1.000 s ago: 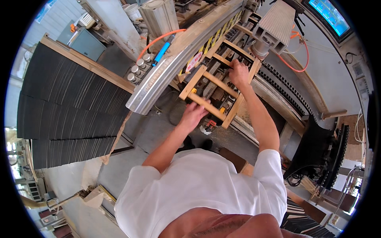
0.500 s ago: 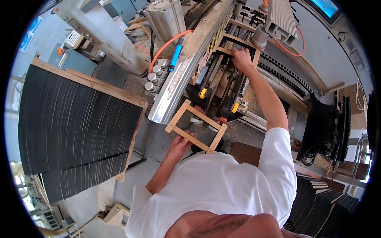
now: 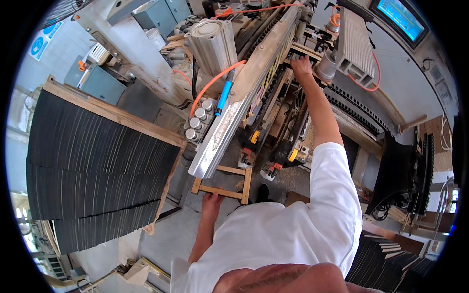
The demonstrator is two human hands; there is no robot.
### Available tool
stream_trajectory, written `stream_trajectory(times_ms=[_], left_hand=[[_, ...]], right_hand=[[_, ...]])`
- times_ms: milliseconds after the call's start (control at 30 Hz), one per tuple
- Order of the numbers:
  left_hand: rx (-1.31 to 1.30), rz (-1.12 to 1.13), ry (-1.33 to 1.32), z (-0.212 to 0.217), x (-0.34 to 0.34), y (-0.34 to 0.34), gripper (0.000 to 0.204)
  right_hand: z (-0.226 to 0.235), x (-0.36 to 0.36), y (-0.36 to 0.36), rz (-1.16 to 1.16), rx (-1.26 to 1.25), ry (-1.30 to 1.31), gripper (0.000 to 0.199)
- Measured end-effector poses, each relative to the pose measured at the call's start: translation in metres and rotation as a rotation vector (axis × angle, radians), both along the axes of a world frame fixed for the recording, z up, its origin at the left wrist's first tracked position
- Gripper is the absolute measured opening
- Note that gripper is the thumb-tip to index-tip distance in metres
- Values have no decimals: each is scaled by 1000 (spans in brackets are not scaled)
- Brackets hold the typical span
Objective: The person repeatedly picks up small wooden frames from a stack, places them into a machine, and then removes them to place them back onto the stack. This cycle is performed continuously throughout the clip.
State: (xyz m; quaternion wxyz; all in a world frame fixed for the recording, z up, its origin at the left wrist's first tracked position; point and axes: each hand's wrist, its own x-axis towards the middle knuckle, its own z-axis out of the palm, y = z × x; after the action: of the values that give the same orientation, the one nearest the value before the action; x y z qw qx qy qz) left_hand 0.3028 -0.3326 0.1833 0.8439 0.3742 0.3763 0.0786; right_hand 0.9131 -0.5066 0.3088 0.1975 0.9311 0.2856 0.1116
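My left hand point(image 3: 212, 199) grips the near rail of a small light-wood frame point(image 3: 222, 191), low in front of me. Its far left part is hidden by the end of the metal beam point(image 3: 207, 158). My right arm stretches far forward into the machine, and my right hand point(image 3: 301, 68) is closed at the near side of a second wooden frame point(image 3: 307, 51) lying across the machine's rails. The fingertips there are partly hidden. Below that hand run two dark rails with yellow knobs point(image 3: 255, 137) and red-and-white end pieces point(image 3: 271, 170).
A tall stack of black-edged boards point(image 3: 100, 161) stands left. A blue marker point(image 3: 224, 97) and an orange hose point(image 3: 205, 90) lie by the beam. A ribbed metal block point(image 3: 359, 46) hangs near my right forearm. A screen point(image 3: 400, 19) glows far right; more dark strips point(image 3: 391, 259) sit lower right.
My right hand and the frame in the machine have moved farther away along the rails. My left hand has shifted the other frame left, partly behind the beam's end. The view has tilted upward.
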Motion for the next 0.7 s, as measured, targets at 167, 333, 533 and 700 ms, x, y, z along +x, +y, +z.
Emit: stream_trajectory(times_ms=[167,333,533,700], left_hand=[[17,69,38,-18,7,-18,32],[3,35,68,-37,21,-30,34],[29,46,76,-41,32,-44,35],[64,91,114,-36,37,-57,34]], right_hand=[[-5,21,-5,67,146,60,15],[-1,41,-11,34,191,170,14],[9,37,-7,12,160,242,19],[12,38,-10,24,212,292,18]])
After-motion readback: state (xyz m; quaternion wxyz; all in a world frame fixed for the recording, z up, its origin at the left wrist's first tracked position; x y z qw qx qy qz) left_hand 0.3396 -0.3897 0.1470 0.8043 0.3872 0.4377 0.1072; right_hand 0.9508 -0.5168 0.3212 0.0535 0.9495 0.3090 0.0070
